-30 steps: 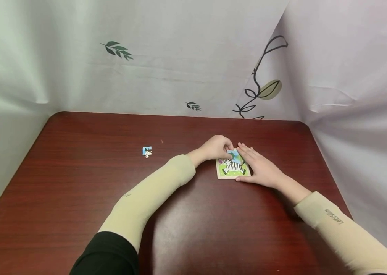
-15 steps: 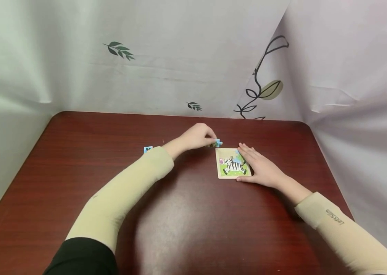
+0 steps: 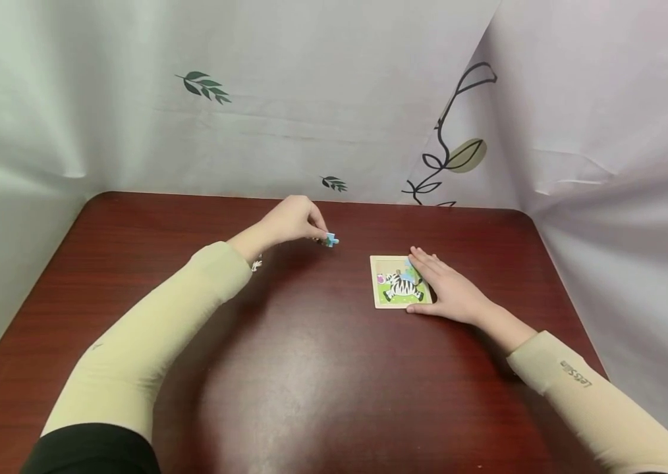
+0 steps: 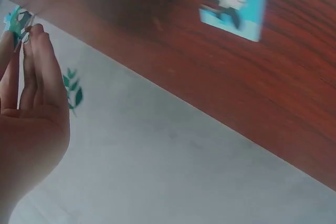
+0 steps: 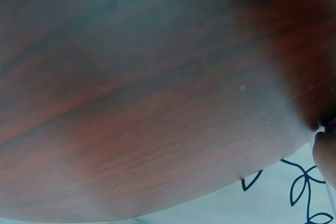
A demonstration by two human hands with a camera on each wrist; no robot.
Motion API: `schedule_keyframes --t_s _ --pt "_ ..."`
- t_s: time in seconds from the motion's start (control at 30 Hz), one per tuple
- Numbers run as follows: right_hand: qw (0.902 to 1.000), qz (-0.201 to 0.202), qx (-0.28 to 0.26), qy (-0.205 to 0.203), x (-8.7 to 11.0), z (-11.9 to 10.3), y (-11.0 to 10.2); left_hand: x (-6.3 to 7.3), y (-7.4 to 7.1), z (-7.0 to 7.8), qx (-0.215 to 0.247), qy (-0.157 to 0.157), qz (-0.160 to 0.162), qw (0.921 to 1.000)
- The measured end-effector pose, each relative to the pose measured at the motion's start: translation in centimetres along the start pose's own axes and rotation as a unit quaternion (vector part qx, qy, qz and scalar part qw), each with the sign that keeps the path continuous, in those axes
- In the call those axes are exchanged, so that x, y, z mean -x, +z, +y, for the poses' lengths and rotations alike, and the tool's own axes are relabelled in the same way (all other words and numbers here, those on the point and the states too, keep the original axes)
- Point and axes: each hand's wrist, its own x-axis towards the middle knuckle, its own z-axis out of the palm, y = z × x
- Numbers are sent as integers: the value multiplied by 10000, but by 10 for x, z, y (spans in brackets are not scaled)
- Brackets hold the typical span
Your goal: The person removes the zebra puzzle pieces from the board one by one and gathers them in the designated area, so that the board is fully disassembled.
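Observation:
My left hand [image 3: 292,219] pinches a blue and green jigsaw piece [image 3: 331,240] between thumb and fingers, above the far part of the table. In the left wrist view that piece [image 4: 17,22] shows at the fingertips. Another jigsaw piece [image 4: 236,11], blue with black and white, lies on the table; in the head view my left wrist partly hides it. A square wooden puzzle tray [image 3: 377,283] with a zebra picture lies right of centre, its upper left part bare wood. My right hand [image 3: 452,286] rests on the tray's right edge, fingers straight and thumb spread at the lower corner.
The dark red wooden table [image 3: 322,368] has rounded far corners. A pale curtain [image 3: 286,118] with leaf prints hangs behind it and along both sides.
My left hand has lifted the blue and green piece off the tray and carried it to the left, baring wood there. My right hand has stayed in place on the tray.

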Motion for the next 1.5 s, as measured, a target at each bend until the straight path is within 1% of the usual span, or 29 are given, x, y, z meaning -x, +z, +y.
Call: schedule_keyframes --t_s 0.13,0.3,0.4,0.5,0.63,0.93,1.0,1.17,1.5 --pt "10000 19 21 -24 0 0 1 8 -3 -15 -57 -135 80 9999" --pt "10000 24 47 -54 0 0 1 18 -2 -34 -66 -323 20 9995" --pt "10000 23 47 -42 0 0 1 24 0 -43 -44 -403 -49 9992" --pt "10000 11 48 -18 0 0 1 29 3 -48 15 -524 -59 9986" --pt "10000 -5 47 -4 1 0 0 35 7 -52 5 -584 -19 9983" --pt "10000 23 86 -41 1 0 1 38 14 -57 -163 -441 39 9989" --pt "10000 15 84 -36 1 0 1 39 15 -57 -201 -402 26 9990" --pt "10000 13 93 -28 1 1 1 41 15 -57 -248 -419 -14 9988" --pt "10000 19 87 -41 2 1 2 45 17 -56 -172 -498 79 9986"
